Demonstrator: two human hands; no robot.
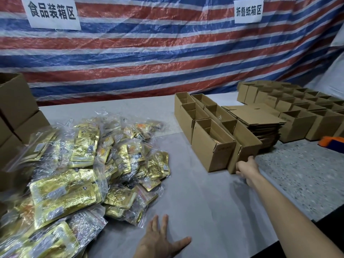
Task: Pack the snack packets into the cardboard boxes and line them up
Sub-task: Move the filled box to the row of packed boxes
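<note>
**right hand on a box, left hand flat on the bench**

the left hand [162, 239] lies palm down on the grey bench [204, 202] near its front edge, with the fingers straight, spread wide and holding nothing. it sits just right of the snack packets [83, 164]. these are gold foil packets in clear plastic bags, heaped loose over the left half of the bench from the front edge back towards the middle.

the right hand [246, 167] reaches out to the right side of the bench and grips the near box [245, 144] by its front end. the thumb lies up along the box's right side and the fingers curl round the front corner. this box is open at the top and stands tight against the other open boxes [201, 127], which sit in two rows running back towards the far edge. what lies inside them is too dim to tell.

just right of the near box and touching it is a pile of flat cardboard [260, 120]. further right, on a speckled counter [307, 174], many more empty boxes [297, 105] stand in close rows towards the far right corner. an orange and blue thing [331, 144] shows at the right edge, cut off by the frame.

at the left edge of the bench is a stack of closed cartons [14, 112]. behind everything hangs a red, white and blue striped sheet [149, 53] with two white paper signs, one [52, 12] at the left and one [248, 10] at the right.
</note>
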